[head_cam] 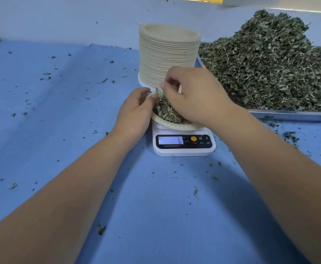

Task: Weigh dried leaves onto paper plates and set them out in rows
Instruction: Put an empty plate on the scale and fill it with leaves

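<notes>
Blue desk (156,197) with scattered leaf crumbs. Scale (184,149) reads 6 and carries a plate (175,127) of leaves (165,112). Left hand (135,111) and right hand (196,98) are over the plate, fingers of both curled, pinching a tuft of the leaves. Behind it a plate stack (167,54); to the right a tray (289,114) heaped with a leaf pile (270,69).

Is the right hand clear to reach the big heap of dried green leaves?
Probably yes: the heap of dried green leaves lies open just beside the right hand, nothing between them.

Both bare forearms are reaching forward; left hand (135,109) and right hand (192,96), fingers curled, are meeting fingertip to fingertip, pinching dried leaves (159,92).
</notes>
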`<state>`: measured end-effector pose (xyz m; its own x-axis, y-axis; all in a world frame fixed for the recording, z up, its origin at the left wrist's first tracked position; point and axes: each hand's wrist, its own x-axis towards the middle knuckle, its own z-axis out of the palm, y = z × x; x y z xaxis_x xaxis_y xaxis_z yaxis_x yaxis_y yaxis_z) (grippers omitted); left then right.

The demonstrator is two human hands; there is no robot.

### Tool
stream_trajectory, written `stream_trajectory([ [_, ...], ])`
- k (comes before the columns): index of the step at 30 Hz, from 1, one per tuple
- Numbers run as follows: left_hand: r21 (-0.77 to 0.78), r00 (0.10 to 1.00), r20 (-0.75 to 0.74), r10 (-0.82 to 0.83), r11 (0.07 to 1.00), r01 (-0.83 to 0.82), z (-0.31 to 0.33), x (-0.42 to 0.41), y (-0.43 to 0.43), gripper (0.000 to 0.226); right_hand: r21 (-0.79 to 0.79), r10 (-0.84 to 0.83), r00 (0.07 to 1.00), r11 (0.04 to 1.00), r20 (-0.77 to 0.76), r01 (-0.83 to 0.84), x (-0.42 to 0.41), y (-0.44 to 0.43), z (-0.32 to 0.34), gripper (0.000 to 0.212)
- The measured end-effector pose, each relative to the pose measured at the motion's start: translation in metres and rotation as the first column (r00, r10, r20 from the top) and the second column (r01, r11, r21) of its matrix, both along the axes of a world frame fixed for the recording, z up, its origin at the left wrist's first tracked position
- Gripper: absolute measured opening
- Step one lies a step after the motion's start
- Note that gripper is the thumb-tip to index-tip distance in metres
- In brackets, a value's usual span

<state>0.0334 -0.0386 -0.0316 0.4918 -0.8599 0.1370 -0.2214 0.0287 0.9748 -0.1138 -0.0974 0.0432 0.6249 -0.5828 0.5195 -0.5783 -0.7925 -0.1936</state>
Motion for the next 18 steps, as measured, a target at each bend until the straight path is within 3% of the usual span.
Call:
stream_trajectory([
  [5,-0.027,0.997,-0.072,-0.037,0.999,0.036,-0.001,0.002,0.000,0.061,0.089,-0.062,0.966,0.995,0.250,0.041,-0.034,-0.009,-0.011,0.031],
  [8,-0.031,0.995,-0.070,-0.070,0.997,0.068,0.000,0.001,0.002,0.067,0.124,-0.162,0.932,0.984,0.323,0.128,-0.057,-0.024,-0.021,0.033],
  [14,-0.063,0.991,-0.054,-0.124,0.991,0.120,0.001,0.001,0.002,0.066,0.067,-0.470,0.852,0.881,0.230,0.468,-0.090,-0.070,-0.036,0.035],
  [18,-0.069,0.987,-0.043,-0.154,0.986,0.151,0.000,0.003,0.003,0.059,0.097,-0.470,0.883,0.879,0.020,0.466,-0.097,-0.081,-0.047,0.033],
])
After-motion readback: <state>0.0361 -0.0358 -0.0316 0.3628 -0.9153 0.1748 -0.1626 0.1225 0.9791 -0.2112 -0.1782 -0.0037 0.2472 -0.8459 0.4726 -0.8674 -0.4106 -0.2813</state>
